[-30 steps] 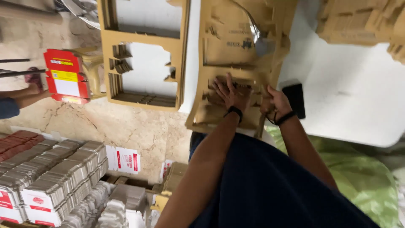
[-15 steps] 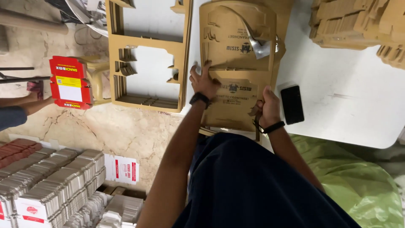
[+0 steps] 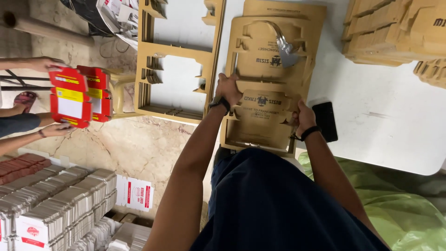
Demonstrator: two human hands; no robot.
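Here, left hand [image 3: 228, 89] and right hand [image 3: 304, 116] grip opposite edges of the die-cut sheet [image 3: 269, 69], frame centre. Two-sided hold keeps it flat on the stack.

A tan die-cut carton blank [image 3: 267, 93] is gripped by both hands. A dark, apparently blank phone screen [image 3: 325, 122] lies just beyond the right hand [image 3: 304, 116]. Red-and-yellow boxes [image 3: 76, 95] are held far off the left hand [image 3: 228, 89].

- The left arm ran bare from the lower centre of the frame up toward the middle, a dark band at its wrist.
- The left hand [image 3: 228, 89] lay palm down, fingers curled.
- The right hand [image 3: 304, 117], right of centre, gripped with bent fingers, a dark band on its wrist too.
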